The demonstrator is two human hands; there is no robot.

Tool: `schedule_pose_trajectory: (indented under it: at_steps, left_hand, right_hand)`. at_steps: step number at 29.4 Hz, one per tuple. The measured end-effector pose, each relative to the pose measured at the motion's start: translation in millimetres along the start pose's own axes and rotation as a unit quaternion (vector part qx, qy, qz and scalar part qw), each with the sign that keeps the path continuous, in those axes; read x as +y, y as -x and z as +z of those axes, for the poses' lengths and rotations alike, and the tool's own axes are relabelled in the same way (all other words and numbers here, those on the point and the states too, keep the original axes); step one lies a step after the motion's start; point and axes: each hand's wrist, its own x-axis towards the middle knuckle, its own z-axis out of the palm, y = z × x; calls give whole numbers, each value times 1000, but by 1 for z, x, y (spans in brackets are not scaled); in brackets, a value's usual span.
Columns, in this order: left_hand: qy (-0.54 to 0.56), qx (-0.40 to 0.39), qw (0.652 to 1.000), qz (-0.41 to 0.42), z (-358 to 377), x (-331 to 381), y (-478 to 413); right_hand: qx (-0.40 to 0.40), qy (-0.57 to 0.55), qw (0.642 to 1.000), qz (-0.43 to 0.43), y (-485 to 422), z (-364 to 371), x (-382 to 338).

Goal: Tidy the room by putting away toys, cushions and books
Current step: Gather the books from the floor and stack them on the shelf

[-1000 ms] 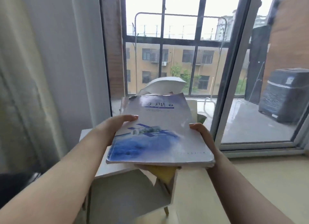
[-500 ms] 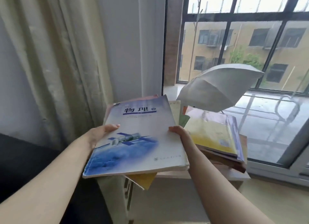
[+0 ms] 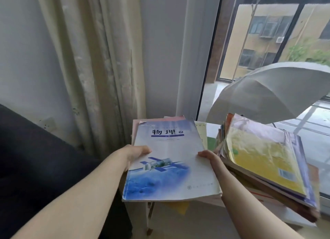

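Two hands grip one stack (image 3: 209,199) of books over the left end of a small white counter (image 3: 294,221). The stack's near edge juts out past the counter's near-left corner, above bare floor (image 3: 196,226); whether its underside rests on the counter cannot be told. Open room lies only on the near side. A dark sofa (image 3: 35,158) crowds the left, and a cream curtain (image 3: 92,60) and the white window frame (image 3: 189,51) close off the far side. A second pile (image 3: 264,160) of books fills the counter's right end, just beside the right hand (image 3: 209,156).

The left hand (image 3: 137,154) holds the stack's left edge, thumb lying on the cover of the top blue textbook (image 3: 169,149), fingers hidden beneath. The right hand holds the right edge the same way, thumb on top, fingers out of sight under the books. Both are closed round the stack.

The blue textbook shows a spacecraft and Chinese characters. A pinkish book (image 3: 155,120) peeks out past its far edge, and a yellow corner (image 3: 180,207) pokes out below its near edge. The second pile is uneven, with curled covers and a yellow one on top. Beyond it an open white umbrella (image 3: 264,88) stands by the window glass.
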Motion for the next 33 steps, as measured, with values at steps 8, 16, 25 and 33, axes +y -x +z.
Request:
schedule_pose_trajectory:
  at_steps: [8, 16, 25, 33]
  left_hand:
    - [58, 54, 996, 42, 24, -21, -8]
    - [-87, 145, 983, 63, 49, -41, 10]
    - [-90, 106, 984, 115, 40, -70, 51]
    - [-80, 172, 974, 123, 36, -51, 56]
  right_hand:
    - [6, 69, 998, 9, 2, -13, -7]
    - [65, 195, 979, 3, 24, -16, 14]
    - [120, 296, 943, -96, 86, 1, 23]
    - [187, 489, 827, -206, 85, 33, 5]
